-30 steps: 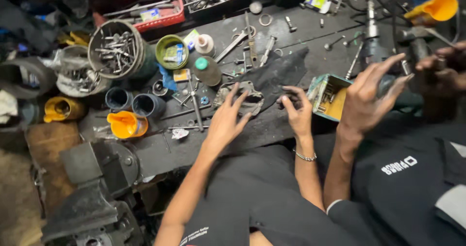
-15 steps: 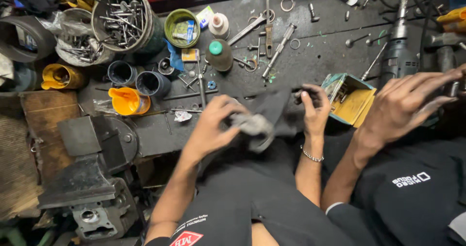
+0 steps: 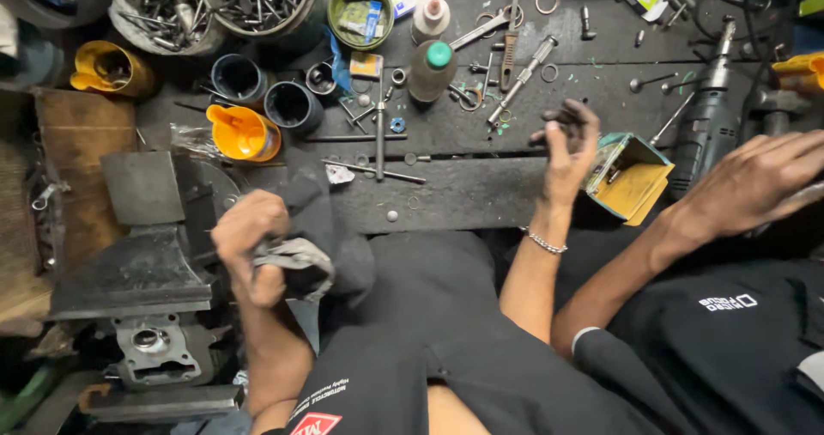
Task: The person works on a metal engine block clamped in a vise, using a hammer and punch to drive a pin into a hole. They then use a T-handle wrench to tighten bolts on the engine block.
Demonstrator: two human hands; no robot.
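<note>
Two hands at the bench, only one of them loaded: we had the dark greasy rag (image 3: 313, 259) gathered up but nothing visibly wiped yet.
Our left hand (image 3: 249, 242) was fisted around the bunched rag, close to our chest; our right hand (image 3: 566, 147), grimy, hung raised and loosely curled, holding nothing, just beside the yellow carton (image 3: 631, 182).

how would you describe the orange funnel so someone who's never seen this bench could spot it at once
Start at the dark, grimy workbench and go to its left side, above the person's left hand gripping a dark rag. The orange plastic funnel lies there beside two dark round cups. Its bright orange colour sets it apart from them.
</note>
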